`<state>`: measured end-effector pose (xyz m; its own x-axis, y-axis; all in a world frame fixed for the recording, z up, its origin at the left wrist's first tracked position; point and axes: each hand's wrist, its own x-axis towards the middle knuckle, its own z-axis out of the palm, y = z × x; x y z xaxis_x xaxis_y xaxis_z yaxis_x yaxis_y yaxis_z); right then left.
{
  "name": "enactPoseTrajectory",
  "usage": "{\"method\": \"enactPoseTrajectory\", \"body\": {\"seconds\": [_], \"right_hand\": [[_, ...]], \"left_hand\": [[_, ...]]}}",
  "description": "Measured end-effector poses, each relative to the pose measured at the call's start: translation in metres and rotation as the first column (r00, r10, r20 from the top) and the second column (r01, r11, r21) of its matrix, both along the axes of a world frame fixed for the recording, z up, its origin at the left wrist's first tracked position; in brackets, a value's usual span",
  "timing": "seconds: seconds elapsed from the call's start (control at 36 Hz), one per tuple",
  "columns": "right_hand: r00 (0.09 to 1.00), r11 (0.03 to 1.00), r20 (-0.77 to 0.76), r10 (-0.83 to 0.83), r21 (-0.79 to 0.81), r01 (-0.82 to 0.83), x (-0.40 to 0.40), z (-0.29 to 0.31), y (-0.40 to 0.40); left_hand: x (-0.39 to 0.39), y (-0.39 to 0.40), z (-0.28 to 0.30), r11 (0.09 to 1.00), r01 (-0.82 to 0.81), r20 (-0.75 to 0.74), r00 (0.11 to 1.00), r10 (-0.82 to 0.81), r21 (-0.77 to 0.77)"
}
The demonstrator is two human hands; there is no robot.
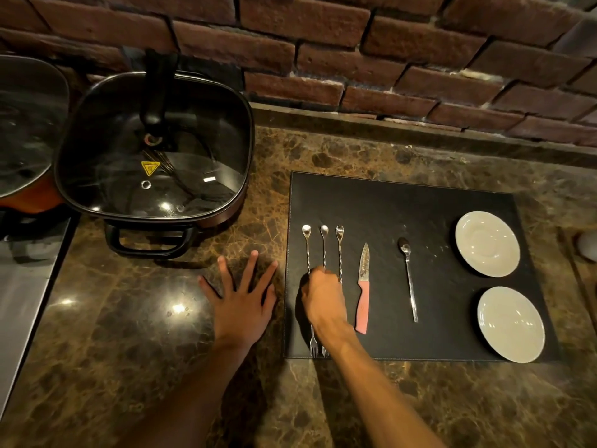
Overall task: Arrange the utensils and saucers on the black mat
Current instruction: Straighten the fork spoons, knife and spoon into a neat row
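A black mat (pixel 387 202) lies on the marble counter. At its left side three long twisted bar spoons with fork ends lie side by side: left (pixel 307 247), middle (pixel 324 244), right (pixel 340 250). My right hand (pixel 323 295) rests over their middles, fingers closed around the middle bar spoon. To the right lie a pink-handled knife (pixel 363 292) and a slim teaspoon (pixel 408 276). Two white saucers sit at the mat's right side, one far (pixel 487 243), one near (pixel 511 324). My left hand (pixel 244 295) lies flat on the counter, fingers spread, left of the mat.
A square black electric pan with a glass lid (pixel 155 150) stands at the back left, another lidded pan (pixel 26 124) beyond it. A brick wall (pixel 355 59) runs along the back. A steel surface (pixel 22 305) borders the counter at left.
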<state>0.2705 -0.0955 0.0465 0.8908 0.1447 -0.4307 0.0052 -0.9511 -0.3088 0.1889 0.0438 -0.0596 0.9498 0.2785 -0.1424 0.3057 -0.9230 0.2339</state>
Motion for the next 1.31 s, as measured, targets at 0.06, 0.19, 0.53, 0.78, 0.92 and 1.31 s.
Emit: {"method": "enactPoseTrajectory", "body": {"seconds": [0.06,0.19,0.53,0.78,0.92,1.31], "right_hand": [[1.000,1.000,-0.005,0.005,0.012,-0.005,0.000,-0.002,0.003],[1.000,1.000,-0.018,-0.006,0.019,0.006,0.002,-0.007,0.012],[0.999,0.995,-0.024,-0.023,0.094,0.025,0.003,-0.009,0.018],[0.995,0.988,-0.072,-0.075,0.128,0.084,0.008,-0.002,0.014],[0.993,0.986,-0.018,-0.117,0.121,0.118,0.009,0.005,-0.008],[0.995,0.995,0.018,-0.099,0.016,0.099,0.005,0.003,-0.023]], "left_hand": [[0.000,0.000,-0.001,1.000,-0.003,0.001,1.000,0.003,-0.007],[0.000,0.001,-0.003,1.000,-0.007,0.005,1.000,0.007,-0.004],[0.000,-0.001,0.004,1.000,0.000,-0.007,1.000,0.000,-0.010],[0.000,-0.001,0.006,1.000,0.004,-0.008,1.000,-0.004,-0.016],[0.000,-0.001,0.005,1.000,0.009,-0.010,1.000,-0.009,-0.011],[-0.001,-0.003,0.016,1.000,0.013,-0.022,1.000,-0.013,-0.011]]}}
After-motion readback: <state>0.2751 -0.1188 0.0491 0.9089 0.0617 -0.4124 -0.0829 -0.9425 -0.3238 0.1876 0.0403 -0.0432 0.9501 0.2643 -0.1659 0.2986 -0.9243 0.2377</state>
